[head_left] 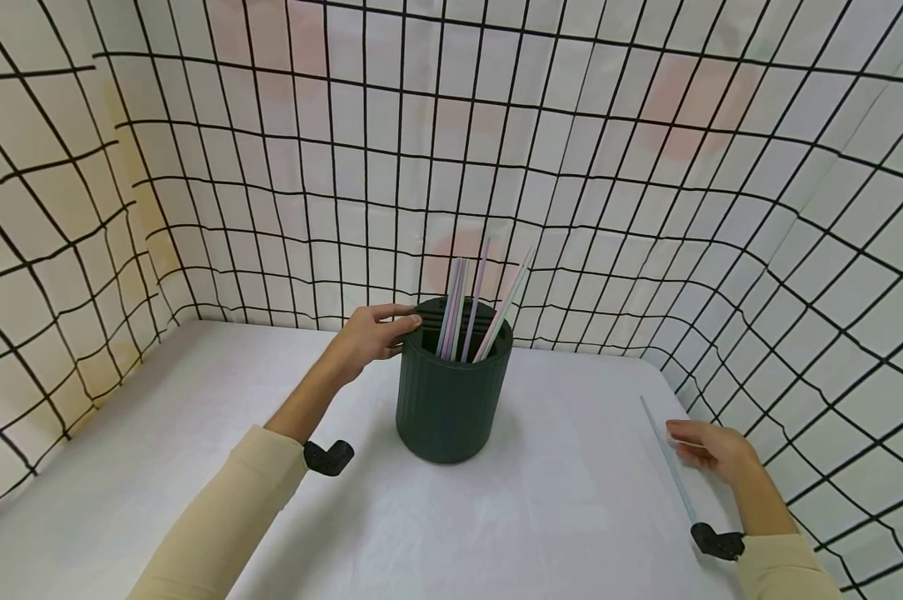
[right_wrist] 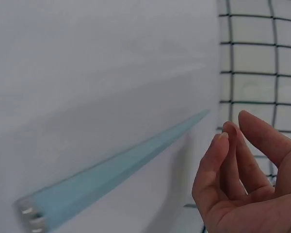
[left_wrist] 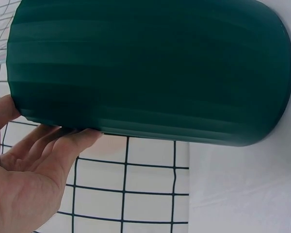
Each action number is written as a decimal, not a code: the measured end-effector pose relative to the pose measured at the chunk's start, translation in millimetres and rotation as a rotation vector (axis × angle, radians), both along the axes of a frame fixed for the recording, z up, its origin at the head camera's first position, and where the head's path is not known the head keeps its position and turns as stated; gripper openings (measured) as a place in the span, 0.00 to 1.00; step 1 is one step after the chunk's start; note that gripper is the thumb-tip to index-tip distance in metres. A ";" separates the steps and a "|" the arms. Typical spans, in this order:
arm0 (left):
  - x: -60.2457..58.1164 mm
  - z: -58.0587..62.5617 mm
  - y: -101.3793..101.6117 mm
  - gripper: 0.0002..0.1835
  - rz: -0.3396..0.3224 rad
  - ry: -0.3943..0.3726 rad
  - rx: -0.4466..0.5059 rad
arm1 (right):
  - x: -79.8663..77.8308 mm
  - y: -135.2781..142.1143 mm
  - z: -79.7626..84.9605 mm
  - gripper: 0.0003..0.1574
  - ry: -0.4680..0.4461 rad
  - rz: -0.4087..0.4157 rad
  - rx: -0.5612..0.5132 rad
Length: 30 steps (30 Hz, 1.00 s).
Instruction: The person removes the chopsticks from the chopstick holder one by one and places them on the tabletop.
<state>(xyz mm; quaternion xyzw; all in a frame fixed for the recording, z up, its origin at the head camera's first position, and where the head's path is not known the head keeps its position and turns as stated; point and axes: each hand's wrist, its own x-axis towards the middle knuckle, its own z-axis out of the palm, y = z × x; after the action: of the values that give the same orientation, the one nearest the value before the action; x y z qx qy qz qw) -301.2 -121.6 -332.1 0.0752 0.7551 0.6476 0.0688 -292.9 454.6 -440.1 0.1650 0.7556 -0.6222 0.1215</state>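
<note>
Bin (head_left: pixel 451 412) is green, ribbed, open-topped, standing on the white table (head_left: pixel 564 483), just off head-view centre toward 6 o'clock. Straws (head_left: pixel 453 312) stand in it, pale pink, purple and green, top ends above the rim. Main bunch leans just past 12; a couple more lean to 1 o'clock. Exact count: can't tell, they overlap.

Left hand (head_left: pixel 369 337) is on the bin at its 10 o'clock. Thumb at the rim, fingers against the outer wall; left wrist view confirms wall contact. So: fingers clamped on bin, upper part only.

Blue straw (right_wrist: pixel 111 171) is out by itself, between 3 and 4 o'clock from the bin, well apart from it. Runs 11 to 5 o'clock in head view, over the table. Can't tell if it lies flat along its full length. Near end is blurred in right wrist view.

Right hand (head_left: pixel 710 450) is just beside the blue straw, on its 3 o'clock side. Fingers loosely bent, close together, thumb facing them with a gap between.

Surroundings: black wire mesh (head_left: pixel 402 87) round the table from 9 through 12 to 3 o'clock. Beige sleeves (head_left: pixel 222 508), black wrist units (head_left: pixel 329 458) on both arms.
</note>
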 end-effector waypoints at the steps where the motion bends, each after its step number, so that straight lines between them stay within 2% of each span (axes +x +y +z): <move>1: 0.0 0.0 0.1 0.27 -0.001 -0.001 -0.001 | -1.0 -3.3 4.7 0.14 0.021 0.011 -0.024; 6: 0.4 1.0 -0.5 0.28 0.003 -0.001 -0.004 | -7.7 -36.7 41.2 0.10 0.152 0.095 -0.079; 11: 1.3 2.4 -0.5 0.28 0.002 -0.007 -0.003 | -9.5 -84.9 85.1 0.25 0.262 0.171 -0.046; 16: -1.0 1.0 0.1 0.28 -0.001 -0.011 -0.007 | -11.3 -135.3 117.4 0.28 0.340 0.230 -0.108; 24: -1.2 1.3 0.8 0.27 -0.006 -0.010 0.005 | -7.0 -210.7 151.6 0.24 0.404 0.283 -0.153; 28: -0.5 1.3 0.3 0.28 0.000 -0.010 -0.003 | -3.1 -238.6 159.4 0.23 0.425 0.313 -0.166; 30: -0.7 0.7 -0.1 0.28 0.001 -0.010 -0.005 | -1.4 -249.4 160.5 0.25 0.430 0.331 -0.151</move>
<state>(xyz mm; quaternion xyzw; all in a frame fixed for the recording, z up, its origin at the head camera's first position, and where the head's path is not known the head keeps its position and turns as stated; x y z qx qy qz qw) -301.9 -121.7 -331.4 0.0715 0.7562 0.6463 0.0726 -294.3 205.3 -279.6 -0.1062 0.7322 -0.6690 0.0703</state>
